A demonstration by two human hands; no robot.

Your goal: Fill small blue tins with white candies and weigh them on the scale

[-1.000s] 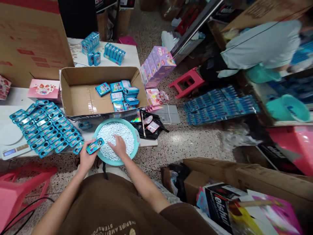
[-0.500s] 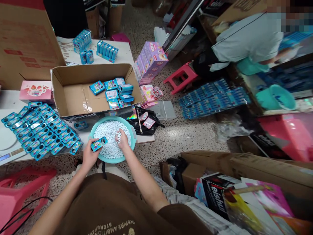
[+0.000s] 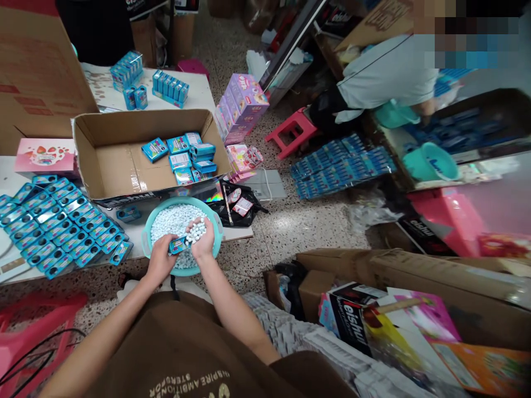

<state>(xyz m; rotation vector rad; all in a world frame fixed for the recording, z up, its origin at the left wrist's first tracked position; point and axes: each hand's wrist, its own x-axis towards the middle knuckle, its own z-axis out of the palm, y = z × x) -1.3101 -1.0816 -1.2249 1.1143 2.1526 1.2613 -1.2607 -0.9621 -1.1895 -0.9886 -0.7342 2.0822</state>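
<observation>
My left hand [image 3: 161, 260] is closed around a small blue box [image 3: 177, 245] with a coloured label, held tilted over a turquoise basin [image 3: 146, 243]. Cupped beside it, my right hand [image 3: 204, 247] carries a heap of small white candies [image 3: 196, 230] against the end of the box. Below both hands, the basin is full of the same white pellets. Left of the basin, many similar blue boxes [image 3: 62, 226] stand packed in rows, with dark round openings on top. One more blue box [image 3: 128, 214] lies by the basin.
Behind the basin stands an open carton [image 3: 118, 166] with several blue boxes [image 3: 180, 160] inside. A pink carton [image 3: 45, 157] is at its left, purple boxes [image 3: 244, 105] at its right. Across the aisle a co-worker's sleeve [image 3: 373, 72] shows near a red stool [image 3: 292, 132].
My right hand has risen out of the pellets with a handful and turned palm up, meeting the blue box. My left hand has moved the box slightly toward it. The view has shifted right.
</observation>
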